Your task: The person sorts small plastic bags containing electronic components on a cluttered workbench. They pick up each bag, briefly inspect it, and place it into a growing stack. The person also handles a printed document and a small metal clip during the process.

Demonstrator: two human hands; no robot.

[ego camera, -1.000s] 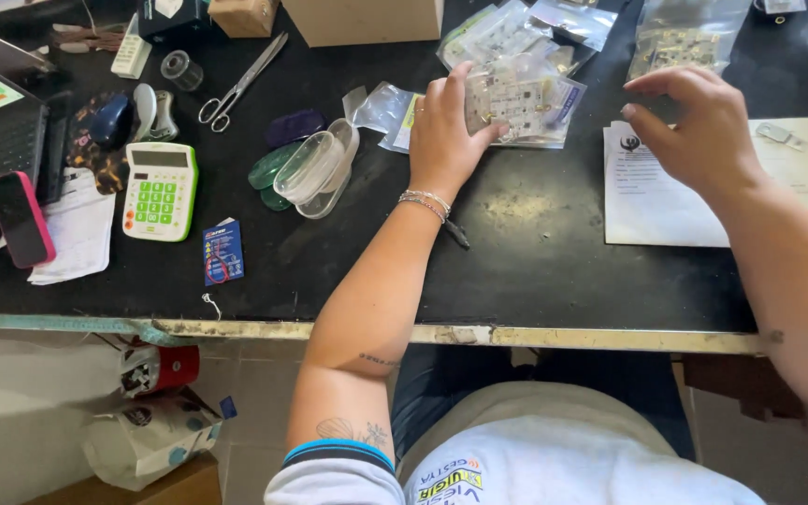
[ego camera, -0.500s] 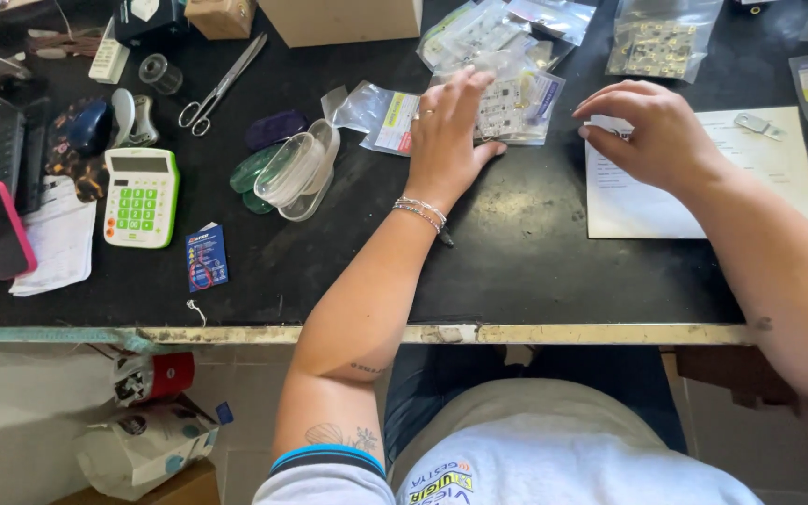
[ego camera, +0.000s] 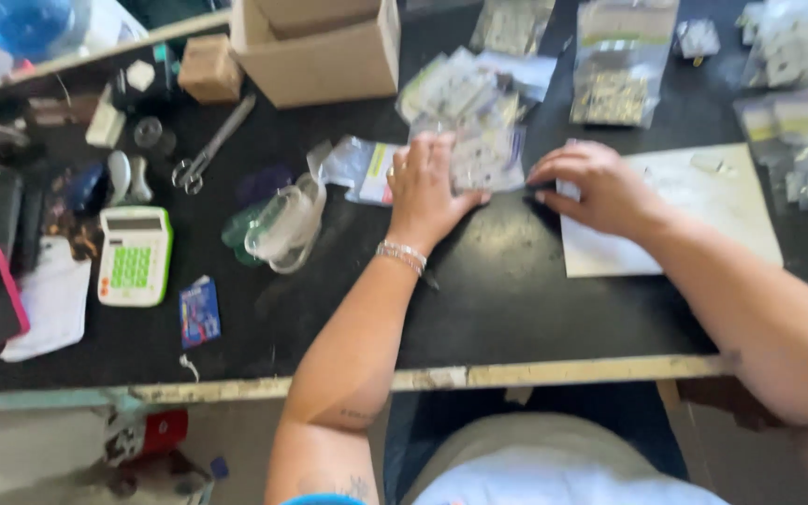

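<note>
Packets: small clear plastic packets (ego camera: pixel 479 140) are being pressed flat in a loose pile at the far middle of the black table (ego camera: pixel 479 318), just right of a cardboard box (ego camera: pixel 315 47).
Left hand: the left hand (ego camera: pixel 427 187) is being laid palm-down on the near edge of the pile, fingers spread and nearly straight; nothing is being gripped, only held down.
Right hand: the right hand (ego camera: pixel 600 187) is being rested on the left edge of a pale paper sheet (ego camera: pixel 694 224), fingers curled downward; whether anything is being pinched under them cannot be told, as the frame is blurred.
Handling: the packets are being judged light, thin, soft and slippery against one another, likely to slide or fan out when nudged; each is best being taken by a corner or sealed edge between thumb and forefinger.
Surroundings: more bagged parts (ego camera: pixel 619 84) are being kept at the far right; a roll of clear tape (ego camera: pixel 282 224), scissors (ego camera: pixel 212 145) and a green-keyed calculator (ego camera: pixel 135 254) are being kept at the left.
Near edge: a worn table rim is being faced by the seated person.
</note>
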